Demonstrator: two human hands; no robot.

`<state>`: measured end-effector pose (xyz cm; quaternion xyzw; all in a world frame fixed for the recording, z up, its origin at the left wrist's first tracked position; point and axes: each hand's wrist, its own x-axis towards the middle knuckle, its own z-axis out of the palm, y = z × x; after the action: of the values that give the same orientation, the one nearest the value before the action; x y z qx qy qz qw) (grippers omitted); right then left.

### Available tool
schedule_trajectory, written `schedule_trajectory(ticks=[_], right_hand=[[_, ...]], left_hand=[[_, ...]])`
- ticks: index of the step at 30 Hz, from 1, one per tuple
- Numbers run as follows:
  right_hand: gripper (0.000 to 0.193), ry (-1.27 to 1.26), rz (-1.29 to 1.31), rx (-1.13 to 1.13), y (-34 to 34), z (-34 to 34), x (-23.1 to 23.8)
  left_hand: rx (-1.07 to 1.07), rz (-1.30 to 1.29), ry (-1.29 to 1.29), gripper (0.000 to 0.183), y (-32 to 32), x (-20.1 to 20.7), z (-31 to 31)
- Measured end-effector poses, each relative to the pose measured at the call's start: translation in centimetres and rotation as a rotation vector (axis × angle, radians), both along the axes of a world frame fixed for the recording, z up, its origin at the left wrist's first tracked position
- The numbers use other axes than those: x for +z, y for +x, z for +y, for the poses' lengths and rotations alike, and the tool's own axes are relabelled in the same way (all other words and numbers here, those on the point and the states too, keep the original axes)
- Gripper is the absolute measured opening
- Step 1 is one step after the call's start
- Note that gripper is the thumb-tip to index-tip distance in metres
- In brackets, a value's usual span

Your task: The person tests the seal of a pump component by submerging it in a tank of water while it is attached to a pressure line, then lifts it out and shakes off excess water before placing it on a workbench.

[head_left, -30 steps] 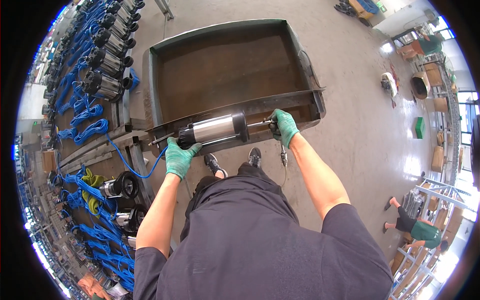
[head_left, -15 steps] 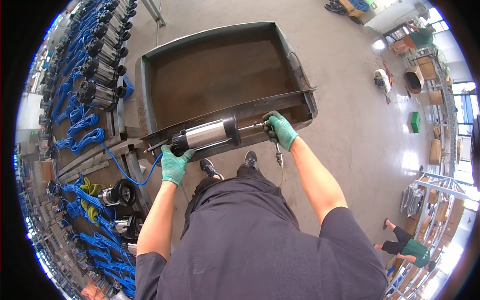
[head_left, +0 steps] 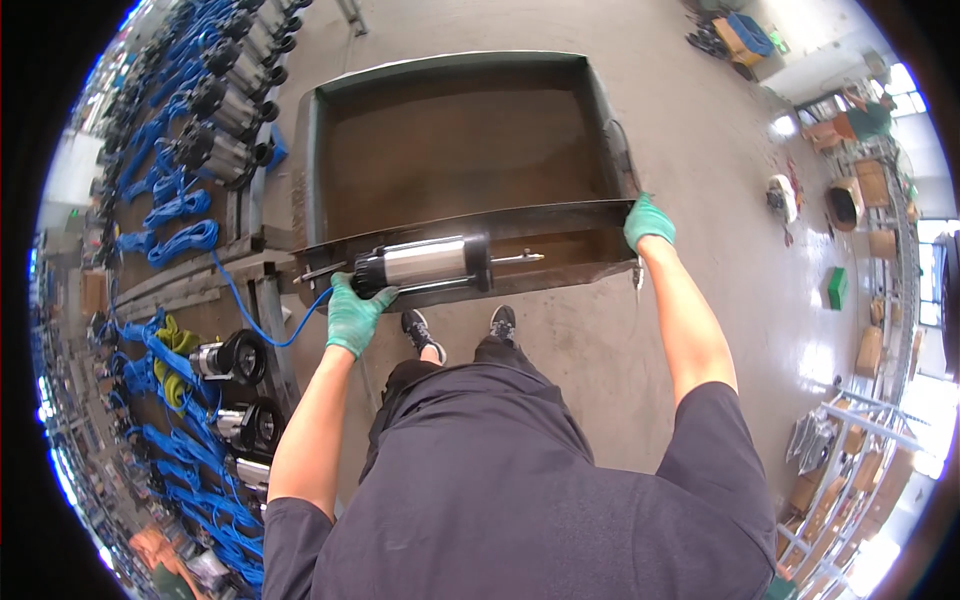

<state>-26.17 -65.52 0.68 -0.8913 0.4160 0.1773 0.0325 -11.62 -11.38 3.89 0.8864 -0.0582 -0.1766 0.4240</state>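
The silver-and-black motor (head_left: pixel 425 262) lay along the tank's (head_left: pixel 450 58) near edge, toward its near-left corner. The left hand (head_left: pixel 353 318) gripped its black left end, the body reaching rightward. Near the tank's near-right corner, well clear of the motor's bare shaft (head_left: pixel 518 257), was the right hand (head_left: pixel 650 222), fingers curled; what they held could not be told.

Single wide fisheye view, downward from head height.
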Motion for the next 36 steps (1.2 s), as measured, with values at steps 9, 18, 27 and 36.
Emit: schedule_trajectory(ticks=[9,18,27,36], right_hand=[[0.039,-0.045,-0.518,-0.152,-2.6,-3.0,-2.0],[0.046,0.111,-0.624,0.079,1.5,7.2,6.2],[0.027,0.126,-0.636,0.46,10.1,30.5,8.8],[0.02,-0.042,-0.612,0.502,10.2,30.6,7.5]], left_hand=[[-0.059,-0.023,0.174,0.077,0.2,-0.2,-0.2],[-0.213,-0.61,0.581,0.04,5.1,0.1,6.4],[-0.492,-0.198,0.623,0.041,11.7,-0.8,10.7],[-0.07,-0.038,0.018,0.02,10.4,-2.4,11.8]])
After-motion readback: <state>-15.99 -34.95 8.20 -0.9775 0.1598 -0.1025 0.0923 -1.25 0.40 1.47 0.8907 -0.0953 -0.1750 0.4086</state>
